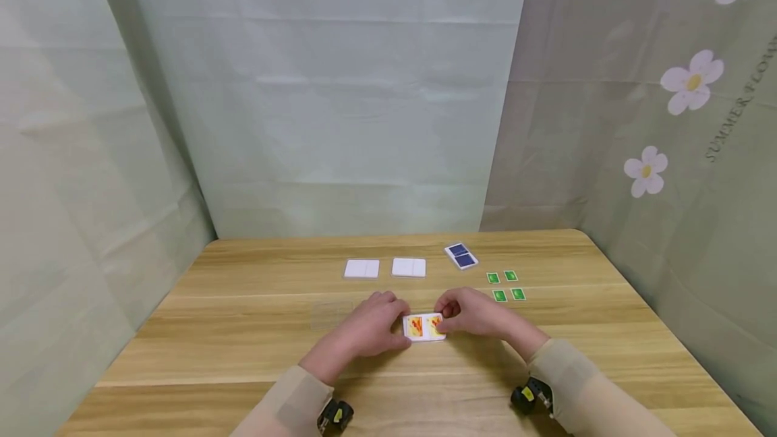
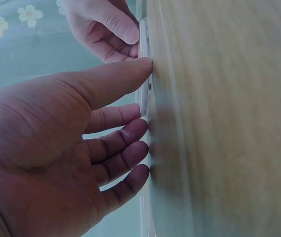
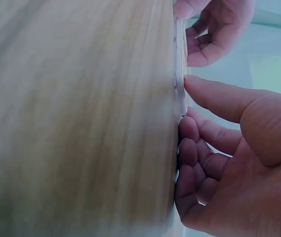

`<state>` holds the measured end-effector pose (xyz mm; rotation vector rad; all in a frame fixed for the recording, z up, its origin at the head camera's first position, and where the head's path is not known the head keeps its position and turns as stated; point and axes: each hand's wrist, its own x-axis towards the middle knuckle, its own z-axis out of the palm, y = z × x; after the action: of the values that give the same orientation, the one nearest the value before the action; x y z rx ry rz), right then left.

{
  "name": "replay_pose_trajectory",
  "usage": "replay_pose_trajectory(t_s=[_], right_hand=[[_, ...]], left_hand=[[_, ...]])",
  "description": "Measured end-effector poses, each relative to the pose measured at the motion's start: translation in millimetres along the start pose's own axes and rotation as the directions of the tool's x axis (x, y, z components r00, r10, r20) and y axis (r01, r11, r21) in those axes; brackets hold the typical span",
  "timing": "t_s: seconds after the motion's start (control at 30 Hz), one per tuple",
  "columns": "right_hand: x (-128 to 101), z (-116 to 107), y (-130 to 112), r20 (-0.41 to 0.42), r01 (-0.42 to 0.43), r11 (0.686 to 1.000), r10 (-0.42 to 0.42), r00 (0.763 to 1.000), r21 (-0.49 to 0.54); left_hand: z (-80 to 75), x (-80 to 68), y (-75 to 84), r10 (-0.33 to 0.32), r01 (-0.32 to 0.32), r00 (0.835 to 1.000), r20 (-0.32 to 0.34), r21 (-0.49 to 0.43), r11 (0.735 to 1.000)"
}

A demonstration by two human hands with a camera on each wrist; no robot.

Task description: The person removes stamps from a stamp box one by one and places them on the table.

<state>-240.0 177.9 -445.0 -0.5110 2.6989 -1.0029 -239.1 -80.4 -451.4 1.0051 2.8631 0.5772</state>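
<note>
head view: wooden table [image 1: 255,329] with pale grain, hemmed in by grey-green cloth backdrop [image 1: 340,100], flower-printed cloth [image 1: 674,106] to the right. near table centre, orange-and-white card [image 1: 424,327] lying flat, left hand [image 1: 371,329] at one short edge, right hand [image 1: 472,314] at the other, fingers of both curled down onto the card's edges. farther back, two white cards [image 1: 385,268] side by side, blue card [image 1: 461,255] just right of them, four small green cards [image 1: 506,286] in a square nearer the right edge.

left wrist view: table seen edge-on, thumb [image 2: 116,79] tip pressed on the card's thin white edge, other fingers loosely bent, tips at the tabletop.

right wrist view: same thin edge pinched between thumb [image 3: 219,96] and curled fingertips [image 3: 192,148], against blurred wood.
</note>
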Motion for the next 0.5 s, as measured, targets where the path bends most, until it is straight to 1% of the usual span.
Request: replay_pose_trajectory(t_s=[0.23,0.37,0.5], right_hand=[[0.9,0.9,0.2,-0.016,0.006,1.000,-0.005,1.000,0.002],[1.6,1.6,0.4,-0.030,0.001,1.000,-0.001,1.000,-0.006],[2.2,1.5,-0.2,-0.050,-0.013,1.000,0.013,0.999,0.009]], left_hand=[[0.5,0.8,-1.4,0.000,0.000,1.000,-0.002,0.015,1.000],[0.9,0.3,-1.9,0.000,0.000,1.000,0.002,0.012,1.000],[1.2,0.0,-2.1,-0.002,0.002,1.000,0.006,0.011,1.000]])
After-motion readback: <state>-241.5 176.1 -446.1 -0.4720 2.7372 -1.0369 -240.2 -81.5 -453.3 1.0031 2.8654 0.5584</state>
